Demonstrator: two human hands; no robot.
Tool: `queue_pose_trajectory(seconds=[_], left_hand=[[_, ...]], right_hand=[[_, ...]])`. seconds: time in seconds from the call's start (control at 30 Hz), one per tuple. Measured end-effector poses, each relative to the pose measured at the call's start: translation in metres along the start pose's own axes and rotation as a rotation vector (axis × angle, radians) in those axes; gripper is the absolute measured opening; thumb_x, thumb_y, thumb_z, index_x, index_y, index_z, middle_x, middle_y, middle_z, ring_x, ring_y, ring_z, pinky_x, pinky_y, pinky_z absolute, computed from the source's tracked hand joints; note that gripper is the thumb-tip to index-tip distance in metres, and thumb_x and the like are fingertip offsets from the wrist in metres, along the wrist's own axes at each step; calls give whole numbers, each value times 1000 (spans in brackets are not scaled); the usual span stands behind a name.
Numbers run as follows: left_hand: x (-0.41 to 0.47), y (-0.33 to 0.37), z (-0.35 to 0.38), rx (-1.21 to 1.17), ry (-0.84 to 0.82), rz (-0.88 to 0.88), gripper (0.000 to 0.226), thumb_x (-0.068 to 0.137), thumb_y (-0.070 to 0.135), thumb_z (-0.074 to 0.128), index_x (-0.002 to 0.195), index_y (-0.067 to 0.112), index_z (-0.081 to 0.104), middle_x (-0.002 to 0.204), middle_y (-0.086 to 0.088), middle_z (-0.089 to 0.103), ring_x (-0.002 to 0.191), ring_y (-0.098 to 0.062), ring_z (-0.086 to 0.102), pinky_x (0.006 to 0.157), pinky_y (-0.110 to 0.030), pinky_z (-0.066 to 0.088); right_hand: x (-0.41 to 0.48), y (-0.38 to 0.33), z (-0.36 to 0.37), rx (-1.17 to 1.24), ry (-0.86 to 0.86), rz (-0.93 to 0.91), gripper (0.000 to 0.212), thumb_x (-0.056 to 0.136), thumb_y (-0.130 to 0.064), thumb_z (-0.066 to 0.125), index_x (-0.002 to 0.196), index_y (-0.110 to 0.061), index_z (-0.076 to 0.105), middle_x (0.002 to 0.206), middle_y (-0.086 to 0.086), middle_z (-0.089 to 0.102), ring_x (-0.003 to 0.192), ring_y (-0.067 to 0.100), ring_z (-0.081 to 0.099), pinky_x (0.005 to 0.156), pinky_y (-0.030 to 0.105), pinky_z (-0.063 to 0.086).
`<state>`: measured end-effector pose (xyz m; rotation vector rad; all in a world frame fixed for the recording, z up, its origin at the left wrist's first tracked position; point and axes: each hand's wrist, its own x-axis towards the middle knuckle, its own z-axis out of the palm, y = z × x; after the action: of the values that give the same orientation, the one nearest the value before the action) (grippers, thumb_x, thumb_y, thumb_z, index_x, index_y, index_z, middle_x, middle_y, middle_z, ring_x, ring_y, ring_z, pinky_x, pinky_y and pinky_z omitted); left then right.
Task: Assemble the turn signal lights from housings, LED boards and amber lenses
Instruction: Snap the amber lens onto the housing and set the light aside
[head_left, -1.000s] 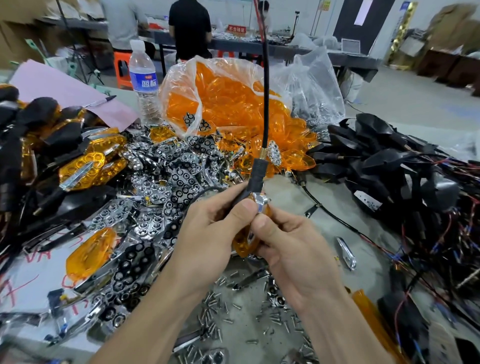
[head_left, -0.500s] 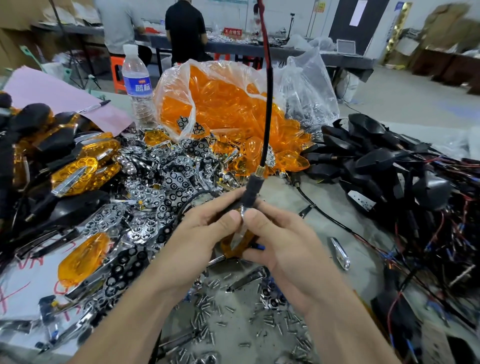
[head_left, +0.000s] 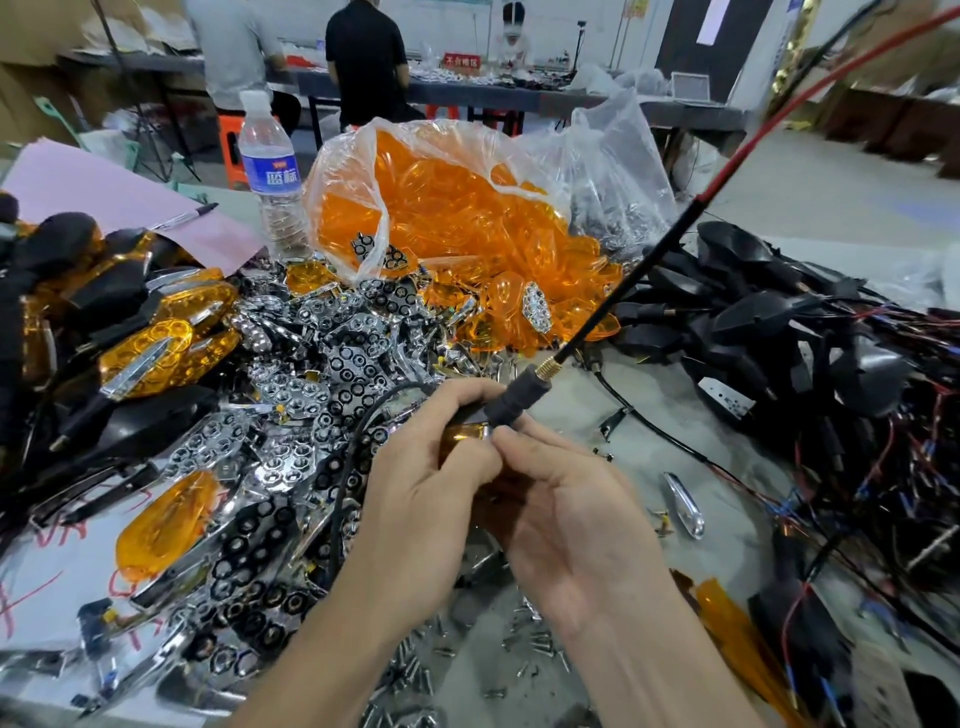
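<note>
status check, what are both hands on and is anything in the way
Left hand and right hand both grip the amber-lensed turn signal light near its black rubber stalk. Its black-and-red wire trails up right. Loose silver screws lie below.

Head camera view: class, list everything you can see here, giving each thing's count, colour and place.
water bottle: one, clear with blue label, back left
bag of lenses: one, clear bag, amber lenses, back centre
chrome reflectors: many, silver, heaped centre left
finished lights: several, amber and black, far left
black housings: many, black with red and black wires, right
pink sheet: one, pink, back left
pen: one, dark, on the sheet
screws: many, silver, near edge
people: at least two, far table
turn signal light: one, amber, black stem, in both hands
left hand: grips the light
right hand: pinches it beside the stem
</note>
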<state>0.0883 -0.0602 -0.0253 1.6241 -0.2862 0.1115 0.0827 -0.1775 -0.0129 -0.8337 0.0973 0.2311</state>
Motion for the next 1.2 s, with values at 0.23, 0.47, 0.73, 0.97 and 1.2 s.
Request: queue_pose_trajectory(seconds=[0.23,0.47,0.73,0.97,1.2], left_hand=[[8,-1,-9,0,-58,6,66,80,38,75,142,49,52,134,18,68,124,-7,64,108,-45,48],[8,-2,-5,66,106,68,48,81,56,74,128,51,68,133,18,69,125,-11,64,107,-48,51],[7,-2,-7,88,167,141,37,87,12,80,115,36,80,94,21,78,82,7,69,72,-10,52],[4,6,-9,124,83,237,45,88,9,79,114,47,76,104,22,78,102,-5,74,87,-22,58],[10,4,-14,-69,60,98,40,74,20,90,113,23,80,103,6,81,98,-15,77,85,-33,62]], right_hand=[[3,-4,-6,129,-27,42,54,69,-14,72,120,4,71,124,32,68,104,40,72,75,42,64],[7,-1,-15,180,-107,-62,51,88,-17,58,136,0,61,139,27,62,134,45,54,119,55,36],[9,-10,-24,35,-195,-182,27,94,-10,64,119,-12,71,131,17,66,120,34,63,104,46,53],[11,-8,-31,-154,-169,-293,56,75,-8,82,127,-2,63,104,20,71,105,40,65,102,62,50],[11,-14,-31,-112,-158,-280,60,69,-17,92,121,0,68,109,23,73,101,37,71,88,47,60]])
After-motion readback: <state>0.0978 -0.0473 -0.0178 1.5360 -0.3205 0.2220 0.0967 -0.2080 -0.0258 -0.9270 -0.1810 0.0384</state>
